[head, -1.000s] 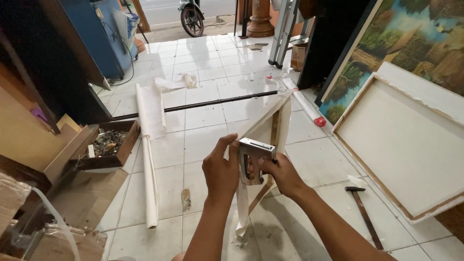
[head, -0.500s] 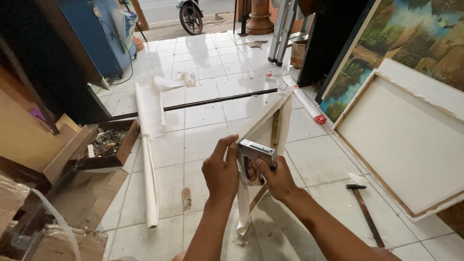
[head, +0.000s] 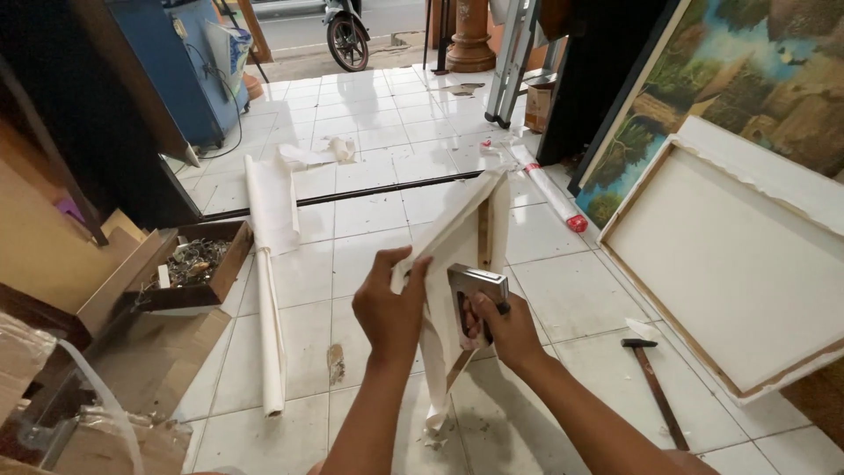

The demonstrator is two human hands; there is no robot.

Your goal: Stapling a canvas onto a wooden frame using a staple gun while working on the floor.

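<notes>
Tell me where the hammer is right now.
In the head view, the hammer lies on the tiled floor at lower right, between the right hand with the staple gun and the big stretched canvas.

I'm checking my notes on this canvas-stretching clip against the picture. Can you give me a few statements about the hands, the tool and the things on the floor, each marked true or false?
1. The right hand grips a metal staple gun pressed against the small canvas frame. True.
2. The left hand rests flat on the floor. False: it holds the canvas against the frame's edge.
3. A hammer lies on the tiles to the right of the hands. True.
4. The roll of canvas leans upright against the wall. False: it lies flat on the tiles, left of the hands.
5. The wooden box at the left holds small bits of hardware. True.
</notes>
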